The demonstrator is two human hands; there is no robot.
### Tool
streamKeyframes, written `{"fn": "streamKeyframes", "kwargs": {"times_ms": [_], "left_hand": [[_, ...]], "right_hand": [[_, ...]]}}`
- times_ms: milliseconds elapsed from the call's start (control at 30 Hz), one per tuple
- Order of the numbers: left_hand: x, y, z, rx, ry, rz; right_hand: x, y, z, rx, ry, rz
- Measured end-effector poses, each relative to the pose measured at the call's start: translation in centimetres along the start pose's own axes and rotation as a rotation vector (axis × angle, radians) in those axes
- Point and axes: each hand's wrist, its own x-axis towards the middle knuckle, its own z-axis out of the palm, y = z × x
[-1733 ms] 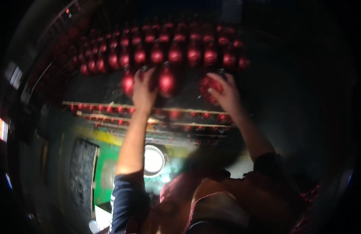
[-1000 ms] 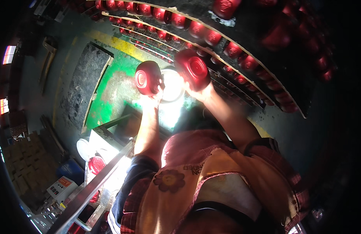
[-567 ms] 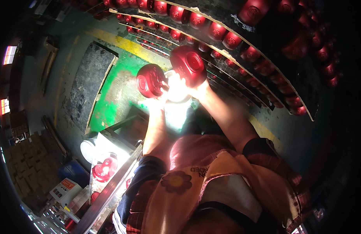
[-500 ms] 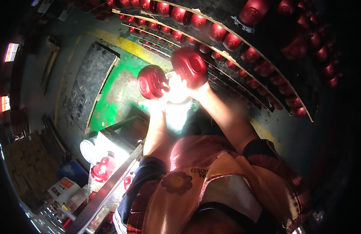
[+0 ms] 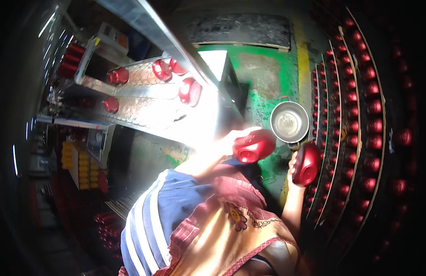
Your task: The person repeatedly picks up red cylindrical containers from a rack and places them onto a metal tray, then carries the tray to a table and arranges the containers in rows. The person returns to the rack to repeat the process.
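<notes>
My left hand (image 5: 238,138) is closed round a glossy red rounded vessel (image 5: 256,148), its base turned up towards me. Strong light washes out part of that hand and forearm. A second, similar red vessel (image 5: 308,164) tilts in my right hand (image 5: 293,168), whose fingers wrap its left side. The two vessels are held apart, the right one beside the filled racks. Beyond and between my hands, a round two-handled metal pot (image 5: 287,123) stands low down, something pale on its bottom.
To the left runs a brightly lit mesh conveyor (image 5: 139,103) with several red vessels on it, under a metal beam (image 5: 176,43). Tiered racks (image 5: 384,99) of red vessels line the right. A dark board (image 5: 240,30) lies on the far floor. Yellow pieces (image 5: 86,170) are stacked at left.
My view has swung left, bringing the conveyor nearer the middle and moving the racks to the right. My hands, close together before, are now apart, each still holding its red vessel. The pot is uncovered.
</notes>
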Motion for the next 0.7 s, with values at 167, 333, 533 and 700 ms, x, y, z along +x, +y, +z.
{"fn": "streamKeyframes", "kwargs": {"times_ms": [167,333,533,700], "left_hand": [[-14.3,-0.2,-6.4,-0.353,0.375,-0.127],[-27.3,4.4,-16.4,-0.118,0.822,0.209],[-34.3,13.4,-33.4,0.979,1.555,0.330],[-34.1,16.5,-43.0,1.165,1.728,0.364]], "right_hand": [[-3.4,7.2,-0.6,-0.483,0.496,-0.014],[3.9,17.8,-1.0,-0.955,0.394,0.070],[16.0,34.4,-3.5,-1.513,0.236,0.030],[24.8,50.0,-8.7,-2.245,-0.155,-0.065]]}}
